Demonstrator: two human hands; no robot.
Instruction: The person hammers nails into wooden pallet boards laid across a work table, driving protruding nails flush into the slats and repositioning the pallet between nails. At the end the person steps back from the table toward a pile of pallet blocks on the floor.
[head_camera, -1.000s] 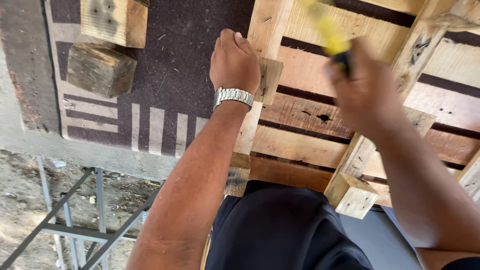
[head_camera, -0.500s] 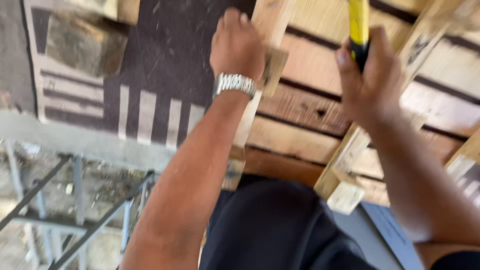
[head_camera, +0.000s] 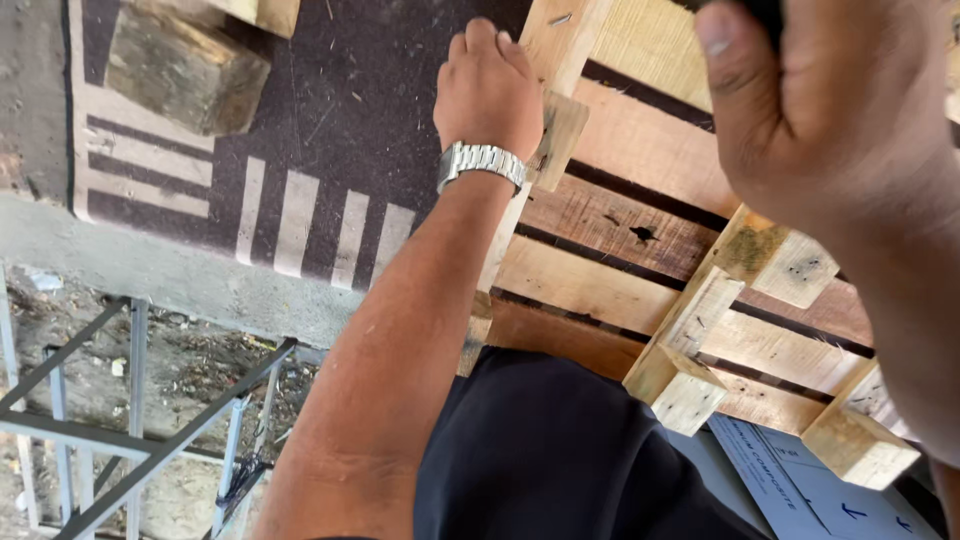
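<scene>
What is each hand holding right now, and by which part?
Left hand grips the edge board of the wooden pallet. Right hand is fisted around a dark handle; the tool itself is out of view.

We have one view, from a camera worn on the head, looking steeply down past our own arms. It sits close: our right hand (head_camera: 840, 110) fills the upper right corner, our left hand (head_camera: 490, 90) lies farther out on the wooden pallet (head_camera: 620, 215), with the dark mat (head_camera: 340, 130) beyond.
</scene>
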